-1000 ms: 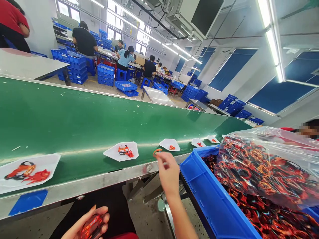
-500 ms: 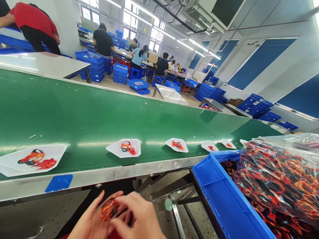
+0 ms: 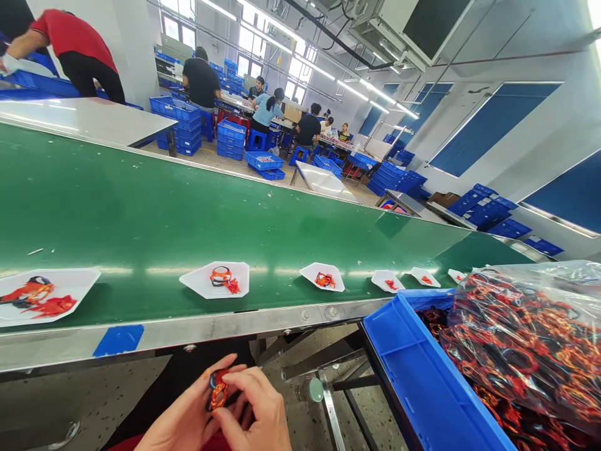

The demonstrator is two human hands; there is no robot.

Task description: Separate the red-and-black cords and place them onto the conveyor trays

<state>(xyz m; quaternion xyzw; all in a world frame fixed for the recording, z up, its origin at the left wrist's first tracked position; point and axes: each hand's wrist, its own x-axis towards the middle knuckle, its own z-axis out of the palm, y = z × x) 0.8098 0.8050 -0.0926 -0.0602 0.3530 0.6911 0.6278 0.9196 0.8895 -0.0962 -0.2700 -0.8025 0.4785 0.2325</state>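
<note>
Low in front of the conveyor, my left hand (image 3: 181, 410) and my right hand (image 3: 260, 404) meet around a small orange-and-black ring-shaped piece (image 3: 218, 393). Left fingers cup it from behind and the side. The right thumb and fingertips pinch its near side. Part of the piece is hidden by my fingers. Beyond, white pointed trays (image 3: 197, 280) stand in a row on the green belt (image 3: 154, 225). The nearer trays hold a similar orange-and-black piece (image 3: 220, 275) with small red bits (image 3: 233, 286); farther ones show only red bits.
On the right, a blue crate (image 3: 422, 369) holds loose red-and-black pieces and a clear bag (image 3: 521, 351) full of similar pieces. A metal rail (image 3: 263, 318) with blue tape (image 3: 119, 339) edges the belt. Co-workers sit at far tables among blue crates; a person in red bends at upper left.
The trays have shifted left along the belt. My hands have drawn closer together around the piece, which is now turned more upright and gripped by the right fingertips.
</note>
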